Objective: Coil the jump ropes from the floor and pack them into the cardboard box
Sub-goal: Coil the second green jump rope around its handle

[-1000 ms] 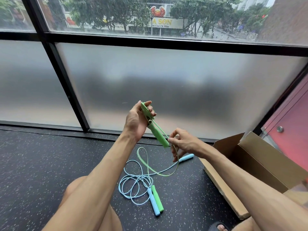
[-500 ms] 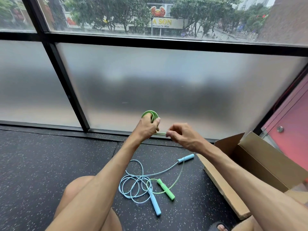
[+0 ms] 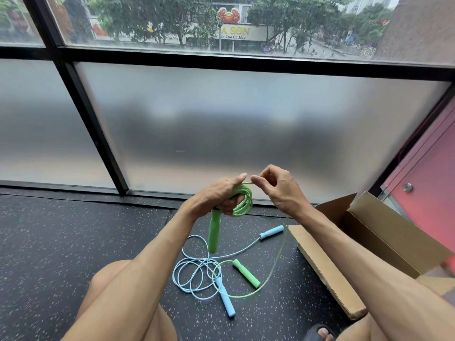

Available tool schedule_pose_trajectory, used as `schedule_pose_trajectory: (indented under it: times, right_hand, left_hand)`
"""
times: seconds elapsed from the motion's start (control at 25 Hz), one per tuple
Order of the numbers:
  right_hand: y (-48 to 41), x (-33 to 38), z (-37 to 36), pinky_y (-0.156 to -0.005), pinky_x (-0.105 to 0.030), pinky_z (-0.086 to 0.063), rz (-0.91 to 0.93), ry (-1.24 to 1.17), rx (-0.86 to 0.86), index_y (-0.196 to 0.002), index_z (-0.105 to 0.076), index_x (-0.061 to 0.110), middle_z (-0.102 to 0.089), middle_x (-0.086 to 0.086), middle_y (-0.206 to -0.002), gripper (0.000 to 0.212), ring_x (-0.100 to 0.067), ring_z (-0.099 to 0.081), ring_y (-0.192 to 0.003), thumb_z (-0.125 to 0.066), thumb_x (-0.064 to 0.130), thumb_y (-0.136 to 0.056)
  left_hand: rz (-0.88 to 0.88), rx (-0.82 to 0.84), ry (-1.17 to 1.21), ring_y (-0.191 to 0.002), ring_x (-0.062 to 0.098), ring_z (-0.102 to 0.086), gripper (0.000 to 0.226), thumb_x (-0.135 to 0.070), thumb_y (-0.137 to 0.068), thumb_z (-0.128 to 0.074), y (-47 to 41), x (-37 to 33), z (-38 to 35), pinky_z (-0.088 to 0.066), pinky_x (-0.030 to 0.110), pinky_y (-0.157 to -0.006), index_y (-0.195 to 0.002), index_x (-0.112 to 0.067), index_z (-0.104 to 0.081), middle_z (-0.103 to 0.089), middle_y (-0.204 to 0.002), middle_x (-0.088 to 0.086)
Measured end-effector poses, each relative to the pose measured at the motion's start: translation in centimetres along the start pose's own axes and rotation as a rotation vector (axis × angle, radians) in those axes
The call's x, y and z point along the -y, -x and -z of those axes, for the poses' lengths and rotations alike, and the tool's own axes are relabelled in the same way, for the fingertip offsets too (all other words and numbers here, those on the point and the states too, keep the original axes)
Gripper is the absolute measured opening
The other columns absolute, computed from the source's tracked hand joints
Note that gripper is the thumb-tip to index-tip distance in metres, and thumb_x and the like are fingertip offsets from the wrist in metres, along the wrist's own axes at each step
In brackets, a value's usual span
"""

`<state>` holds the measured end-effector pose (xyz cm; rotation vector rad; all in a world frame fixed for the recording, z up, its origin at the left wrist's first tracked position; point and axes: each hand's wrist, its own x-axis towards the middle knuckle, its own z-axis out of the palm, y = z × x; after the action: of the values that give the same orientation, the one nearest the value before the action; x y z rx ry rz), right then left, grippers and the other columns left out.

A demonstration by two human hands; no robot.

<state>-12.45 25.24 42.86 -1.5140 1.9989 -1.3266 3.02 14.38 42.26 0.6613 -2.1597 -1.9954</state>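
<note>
mid-coil: left hand point(image 3: 222, 196) clenched on green rope point(image 3: 242, 201) loops, right hand point(image 3: 275, 188) pinching the strand. next, wind in the slack (far handle point(image 3: 247, 273) on floor), then box point(image 3: 384, 232).

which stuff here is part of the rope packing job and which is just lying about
Part of the job:
- green jump rope, partly coiled in the left hand, the right hand pinching its cord
- light blue jump rope, loose on the floor
- open brown cardboard box

Just there:
- dark speckled rubber floor
- frosted glass window
- red door
</note>
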Motion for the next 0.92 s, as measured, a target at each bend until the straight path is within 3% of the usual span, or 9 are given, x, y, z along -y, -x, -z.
schedule_pose_trajectory:
  times: [0.16,0.28,0.4,0.52,0.64,0.76,0.92]
  right_hand:
    - [0.0,-0.2,-0.6,-0.055,-0.042,-0.052,-0.161,-0.203,0.116,-0.092,-0.051,0.003,-0.052,-0.004,-0.060,0.020,-0.015,-0.045,-0.049,-0.055,0.021,-0.100]
    - [0.4,0.0,-1.2,-0.057,-0.051,-0.059,-0.248,-0.284,0.207,-0.101,-0.045,0.003,-0.053,-0.009,-0.062,0.015,-0.017,-0.048,-0.048,-0.042,0.017,-0.105]
    - [0.6,-0.1,-1.3,-0.050,-0.047,-0.059,-0.343,-0.300,0.275,-0.103,-0.043,0.003,-0.054,-0.014,-0.065,0.012,-0.023,-0.050,-0.050,-0.043,0.015,-0.105]
    - [1.3,-0.3,-1.7,-0.050,-0.045,-0.059,-0.442,-0.279,0.405,-0.110,-0.042,0.002,-0.055,-0.015,-0.068,0.016,-0.023,-0.054,-0.050,-0.049,0.014,-0.103]
    - [1.7,-0.1,-2.1,-0.047,-0.039,-0.057,-0.447,-0.253,0.481,-0.110,-0.044,0.000,-0.056,-0.015,-0.069,0.021,-0.021,-0.055,-0.050,-0.057,0.013,-0.099]
    - [1.8,0.2,-1.8,-0.043,-0.029,-0.049,-0.395,-0.168,0.536,-0.100,-0.050,0.001,-0.059,-0.013,-0.067,0.020,-0.018,-0.055,-0.048,-0.063,0.016,-0.096]
    - [1.4,0.5,-1.7,-0.045,-0.026,-0.037,-0.301,-0.115,0.545,-0.090,-0.057,0.006,-0.056,-0.007,-0.065,0.017,-0.013,-0.046,-0.050,-0.068,0.018,-0.092]
  left_hand:
    - [-0.012,0.179,0.421,-0.039,0.017,-0.009,0.063,-0.048,-0.103,-0.028,0.1,-0.4,0.6,-0.027,0.029,-0.047,-0.057,-0.011,-0.051,-0.019,-0.037,-0.004]
    - [-0.118,0.186,0.673,-0.037,0.012,-0.017,0.052,-0.037,-0.103,-0.028,-0.2,-0.4,1.2,-0.032,0.027,-0.049,-0.074,-0.005,-0.056,-0.022,-0.041,-0.005]
    - [-0.240,0.072,0.834,-0.047,0.014,-0.029,0.046,-0.032,-0.106,-0.026,-0.4,-0.4,1.7,-0.039,0.030,-0.062,-0.090,-0.002,-0.057,-0.032,-0.053,-0.001]
    - [-0.313,-0.196,0.930,-0.054,0.016,-0.039,0.046,-0.035,-0.107,-0.028,-0.7,-0.5,2.3,-0.039,0.030,-0.071,-0.098,-0.002,-0.059,-0.039,-0.062,0.001]
    - [-0.390,-0.522,0.837,-0.054,0.018,-0.050,0.042,-0.033,-0.107,-0.033,-1.1,-0.1,2.9,-0.047,0.032,-0.071,-0.098,-0.002,-0.059,-0.050,-0.061,0.003]
    - [-0.397,-0.787,0.546,-0.052,0.018,-0.058,0.035,-0.032,-0.106,-0.040,-1.3,0.7,2.9,-0.047,0.029,-0.062,-0.096,-0.005,-0.060,-0.058,-0.059,0.002]
    - [-0.354,-0.935,0.134,-0.050,0.020,-0.063,0.038,-0.032,-0.105,-0.044,-1.6,1.3,2.9,-0.047,0.023,-0.052,-0.094,0.001,-0.060,-0.062,-0.061,0.009]
